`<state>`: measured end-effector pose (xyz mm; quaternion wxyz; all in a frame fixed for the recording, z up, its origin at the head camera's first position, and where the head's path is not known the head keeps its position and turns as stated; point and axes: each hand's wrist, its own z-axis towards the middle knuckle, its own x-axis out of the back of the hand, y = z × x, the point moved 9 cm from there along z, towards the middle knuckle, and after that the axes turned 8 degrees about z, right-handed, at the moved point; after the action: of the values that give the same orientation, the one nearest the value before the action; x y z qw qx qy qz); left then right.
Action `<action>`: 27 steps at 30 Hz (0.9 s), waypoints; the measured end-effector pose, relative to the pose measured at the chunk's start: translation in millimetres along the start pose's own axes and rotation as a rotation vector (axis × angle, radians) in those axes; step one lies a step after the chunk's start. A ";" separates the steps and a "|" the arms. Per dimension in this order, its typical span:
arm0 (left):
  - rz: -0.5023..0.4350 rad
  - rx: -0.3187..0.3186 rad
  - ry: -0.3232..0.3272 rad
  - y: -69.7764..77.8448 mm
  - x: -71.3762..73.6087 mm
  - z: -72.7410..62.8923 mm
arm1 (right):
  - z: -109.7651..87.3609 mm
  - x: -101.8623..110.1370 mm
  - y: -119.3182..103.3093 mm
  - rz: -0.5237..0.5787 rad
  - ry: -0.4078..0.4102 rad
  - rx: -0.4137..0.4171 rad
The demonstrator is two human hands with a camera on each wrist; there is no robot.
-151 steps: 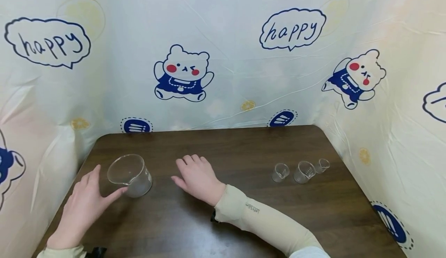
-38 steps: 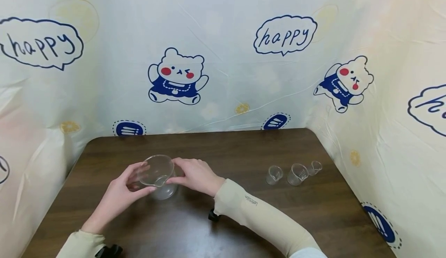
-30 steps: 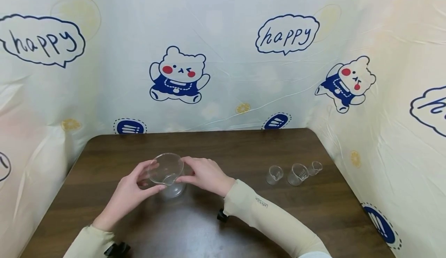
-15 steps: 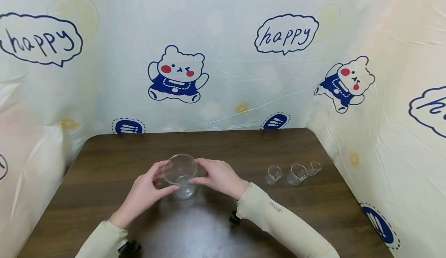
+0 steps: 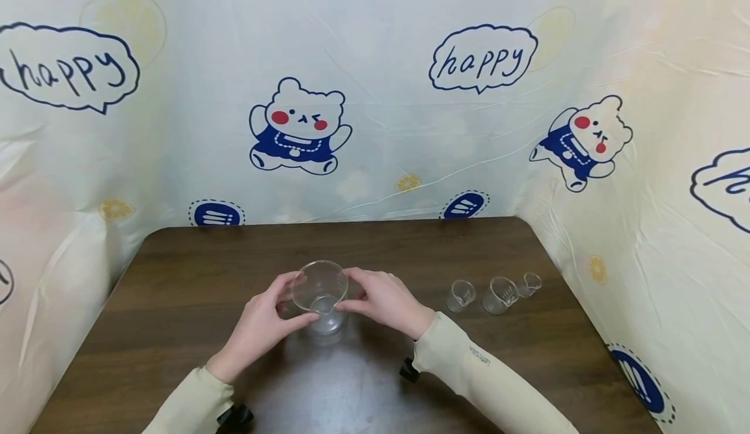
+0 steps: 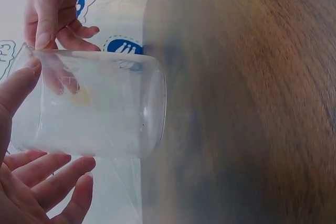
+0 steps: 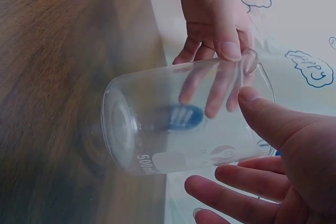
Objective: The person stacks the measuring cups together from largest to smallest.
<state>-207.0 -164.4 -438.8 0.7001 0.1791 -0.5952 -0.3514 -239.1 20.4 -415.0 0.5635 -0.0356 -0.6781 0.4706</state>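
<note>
A large clear glass beaker point(image 5: 321, 291) stands upright between both hands near the table's middle. My left hand point(image 5: 258, 326) grips its left side, thumb near the rim at the front and fingers around the back. From the other side my right hand point(image 5: 387, 300) holds it near the rim, its thumb point(image 7: 268, 111) at the front. White print with "500ml" shows on the beaker point(image 7: 184, 119) in the right wrist view. The glass looks to hold nothing. Whether its base touches the table or hovers just above, I cannot tell.
To the right on the brown wooden table point(image 5: 234, 252) stand a small beaker point(image 5: 461, 296), a medium beaker point(image 5: 500, 295) and a smaller one point(image 5: 530, 284) in a row. A printed cloth point(image 5: 375, 95) hangs behind the table and along its sides.
Five seconds ago the beaker stood at the left with my left hand beside it and my right hand apart. Now both hands hold it, and it has moved right to the middle.
</note>
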 end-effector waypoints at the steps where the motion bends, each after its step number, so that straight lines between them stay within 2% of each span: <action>1: 0.000 0.000 -0.001 0.4 -1.2 0.0 | -0.7 -0.1 1.1 0.001 -0.001 0.000; 10: -0.017 0.003 -0.010 5.2 -10.9 2.0 | -7.4 3.8 8.5 0.000 0.014 0.006; 19: -0.019 -0.011 -0.001 9.2 -20.9 5.1 | -14.3 8.9 19.0 0.029 -0.002 -0.054; 27: -0.055 -0.014 -0.010 11.5 -32.6 8.4 | -21.1 12.1 28.4 0.029 0.011 -0.058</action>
<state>-213.3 -132.2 -452.3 0.6884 0.1887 -0.5912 -0.3754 -240.3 55.8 -427.1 0.5588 -0.0645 -0.6879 0.4587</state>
